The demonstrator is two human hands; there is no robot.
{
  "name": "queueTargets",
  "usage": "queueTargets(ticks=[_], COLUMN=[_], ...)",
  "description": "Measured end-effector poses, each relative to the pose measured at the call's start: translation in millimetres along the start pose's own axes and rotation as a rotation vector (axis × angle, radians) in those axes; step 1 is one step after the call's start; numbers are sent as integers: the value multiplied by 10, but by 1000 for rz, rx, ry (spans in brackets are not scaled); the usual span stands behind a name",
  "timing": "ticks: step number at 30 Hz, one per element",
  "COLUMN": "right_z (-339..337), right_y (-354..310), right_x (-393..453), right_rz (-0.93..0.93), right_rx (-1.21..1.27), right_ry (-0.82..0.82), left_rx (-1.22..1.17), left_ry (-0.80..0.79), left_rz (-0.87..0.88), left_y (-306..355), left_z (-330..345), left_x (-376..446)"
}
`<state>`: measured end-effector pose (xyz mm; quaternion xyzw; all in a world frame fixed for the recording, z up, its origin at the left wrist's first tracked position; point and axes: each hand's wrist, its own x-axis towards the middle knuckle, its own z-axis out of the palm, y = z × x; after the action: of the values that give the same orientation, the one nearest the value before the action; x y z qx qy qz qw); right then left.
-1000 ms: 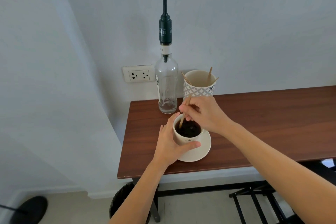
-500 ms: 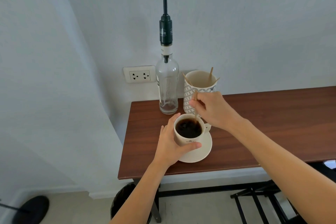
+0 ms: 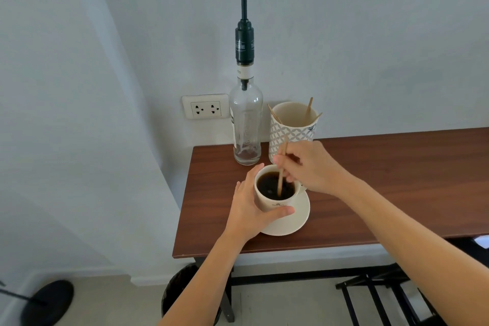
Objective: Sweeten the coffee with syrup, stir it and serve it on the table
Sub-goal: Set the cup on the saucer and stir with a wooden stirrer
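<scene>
A white coffee cup (image 3: pixel 275 202) full of dark coffee stands on a white saucer (image 3: pixel 296 222) near the left end of the wooden table (image 3: pixel 397 180). My left hand (image 3: pixel 251 209) wraps around the cup's left side. My right hand (image 3: pixel 309 164) pinches a thin wooden stir stick (image 3: pixel 280 180), whose lower end dips into the coffee. Behind the cup stands a clear glass syrup bottle (image 3: pixel 246 124) with a tall black pump, nearly empty.
A patterned mug (image 3: pixel 291 132) holding several wooden sticks stands right of the bottle by the wall. A wall socket (image 3: pixel 205 106) sits left of the bottle. A black bin (image 3: pixel 180 288) is under the table's left end, and a black rack (image 3: pixel 383 296) lower right.
My right hand has moved the stick around inside the cup, from the left rim to the far side and then to the middle. My left hand has stayed on the cup.
</scene>
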<state>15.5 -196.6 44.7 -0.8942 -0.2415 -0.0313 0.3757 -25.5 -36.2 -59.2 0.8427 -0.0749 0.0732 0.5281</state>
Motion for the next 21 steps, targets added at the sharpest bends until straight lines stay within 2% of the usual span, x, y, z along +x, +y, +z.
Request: queueTargets(ticks=[2,4,6,9,11,13,17,19,21], right_z=[118,135,46,-44,38,140,45,-23,15], right_y=[-88,-97,-43,43,-5,-71,-6,58,17], right_x=[-16,33,69,34,-12,-11,60,47,-2], right_rz=[-47,-113,-88,-20,6,-13,-44,-25,-6], right_rx=[75,-13,-113,-143,-19,65,-148,-189,-90], right_ry=[26,112,154,100,24,48,177,148,69], left_rx=[-1,17,35,40,26,19,27,22,24], left_ry=[0,5,9,10,9,6,0,-1,-4], left_rz=[-2,-1,1,-1,-2,-4,-3,-12,-13], left_y=[-1,5,3,1,-4,-13,-21,-21,-19], left_z=[3,-1,0,-7,-5,0,-3,-4,-4], left_x=[5,6,5,5,7,6,5,4,9])
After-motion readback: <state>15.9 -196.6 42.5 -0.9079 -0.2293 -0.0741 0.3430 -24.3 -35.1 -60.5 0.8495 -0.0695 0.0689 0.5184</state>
